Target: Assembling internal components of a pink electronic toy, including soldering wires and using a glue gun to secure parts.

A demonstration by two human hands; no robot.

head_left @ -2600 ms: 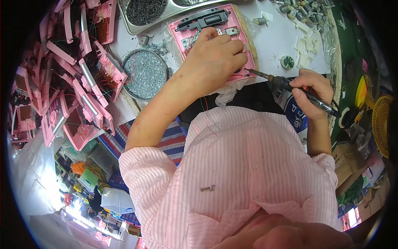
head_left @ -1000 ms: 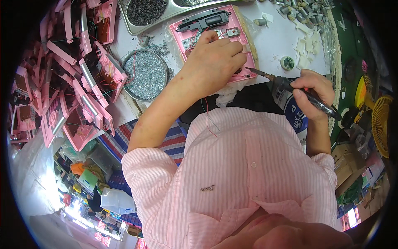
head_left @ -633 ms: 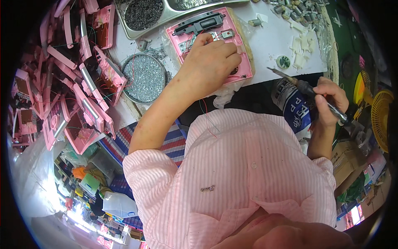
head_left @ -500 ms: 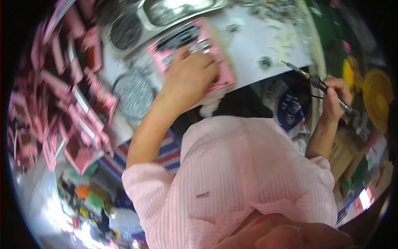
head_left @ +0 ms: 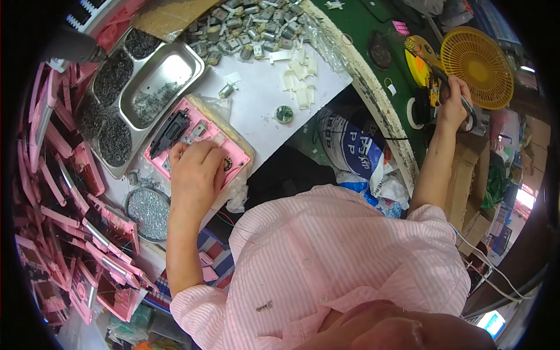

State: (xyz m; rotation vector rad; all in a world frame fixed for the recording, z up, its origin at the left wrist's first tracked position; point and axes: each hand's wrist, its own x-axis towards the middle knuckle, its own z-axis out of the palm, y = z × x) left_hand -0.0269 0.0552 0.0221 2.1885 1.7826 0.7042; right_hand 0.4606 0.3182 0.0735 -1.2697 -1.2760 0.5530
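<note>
My left hand [head_left: 200, 169] rests on a pink plastic housing [head_left: 241, 157] on the worktable, with its fingers curled over the inside. Whatever lies under those fingertips is hidden. Inside the housing sit a long black part [head_left: 170, 134] and a small grey metal motor [head_left: 200, 128]. Out to the right, my right hand [head_left: 455, 104] grips a soldering iron [head_left: 438, 74] with a dark handle. The iron points up and left, its front end over a yellow and black object [head_left: 421, 67] on the green surface.
Beyond the housing stand a metal compartment tray [head_left: 166, 61] of dark screws and a heap of small motors [head_left: 248, 32]. White plastic pieces [head_left: 300, 76] and a little round jar [head_left: 284, 114] lie rightward. A dish of silver screws [head_left: 149, 213], pink housings [head_left: 64, 181] and a yellow basket [head_left: 478, 67] flank me.
The view has shifted to the right. My right hand has carried the soldering iron farther out, over the green surface. My left hand remains on the pink housing.
</note>
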